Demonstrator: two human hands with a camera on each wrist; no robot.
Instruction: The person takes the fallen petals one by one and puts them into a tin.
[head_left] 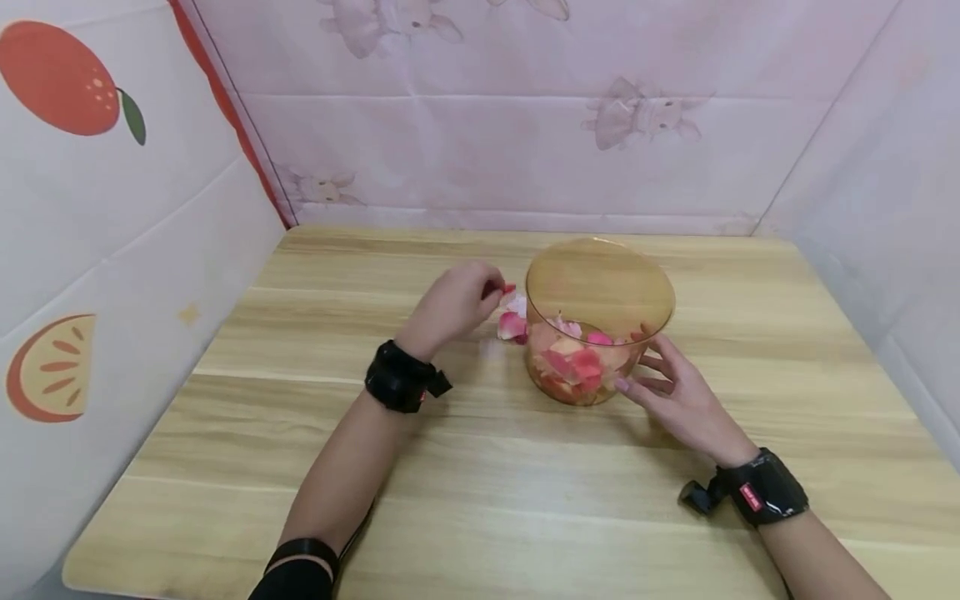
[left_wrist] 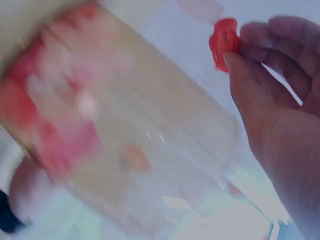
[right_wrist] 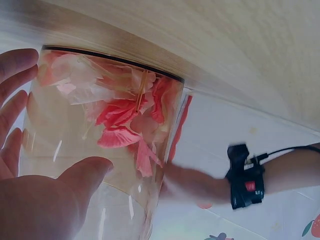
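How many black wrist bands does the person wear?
2: one wrist band on the left wrist, to the left of the amber jar, and one wrist band on the right wrist, nearer the camera, right of the jar.

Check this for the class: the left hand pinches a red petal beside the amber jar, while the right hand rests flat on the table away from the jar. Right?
Not quite. The right hand touches the amber jar, as the head view shows. The left hand does pinch a red petal beside it.

Glossy clear amber plastic container (head_left: 600, 283) on matt wood-grain table (head_left: 525, 500).
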